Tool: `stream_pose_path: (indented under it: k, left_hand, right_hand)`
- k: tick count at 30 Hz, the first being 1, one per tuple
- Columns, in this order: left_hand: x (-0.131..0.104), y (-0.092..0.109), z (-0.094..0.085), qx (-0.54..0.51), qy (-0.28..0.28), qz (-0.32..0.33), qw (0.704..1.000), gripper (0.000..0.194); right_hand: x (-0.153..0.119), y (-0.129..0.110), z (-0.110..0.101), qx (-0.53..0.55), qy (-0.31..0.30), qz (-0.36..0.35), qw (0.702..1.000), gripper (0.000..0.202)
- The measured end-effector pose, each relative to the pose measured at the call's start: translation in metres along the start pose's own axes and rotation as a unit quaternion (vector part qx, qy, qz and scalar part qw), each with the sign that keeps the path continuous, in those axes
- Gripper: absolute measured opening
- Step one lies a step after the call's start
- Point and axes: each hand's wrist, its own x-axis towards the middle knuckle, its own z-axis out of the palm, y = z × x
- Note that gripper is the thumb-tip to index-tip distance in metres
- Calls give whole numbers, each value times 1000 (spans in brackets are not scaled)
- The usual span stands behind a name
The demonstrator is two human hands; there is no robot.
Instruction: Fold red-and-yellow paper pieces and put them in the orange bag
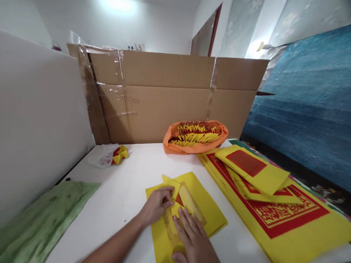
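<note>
A small folded yellow paper [174, 185] with a red patch lies over a larger stack of yellow paper sheets [212, 215] on the white table. My left hand [159, 204] pinches the upper part of the folded paper between thumb and fingers. Flat on its lower part rests my right hand [193, 237], the fingers stretched out and pressing down. A pointed corner of the folded paper sticks up beyond my left fingers. Both hands cover some of the folds.
Behind stands an orange bag [177, 149] full of folded yellow pieces. Large yellow and red printed sheets [296, 223] are stacked at right. A clear plastic bag [102, 157] and green cloth [63, 208] are at left. A cardboard wall [167, 98] bounds the white table [123, 204].
</note>
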Motion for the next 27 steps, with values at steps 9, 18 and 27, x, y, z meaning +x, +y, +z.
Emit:
stream_pose_path:
  k: [9,18,27]
  left_hand:
    - [-1,0,-3,-29,-16,13,999,21]
    - [0,-7,0,-50,-18,1,999,18]
    - [-5,3,11,8,46,-8,999,47]
  right_hand:
    - [0,5,9,-14,29,-8,999,90]
    - [0,8,5,-12,11,-4,1000,86]
    - [-3,16,10,3,-9,-8,1000,88]
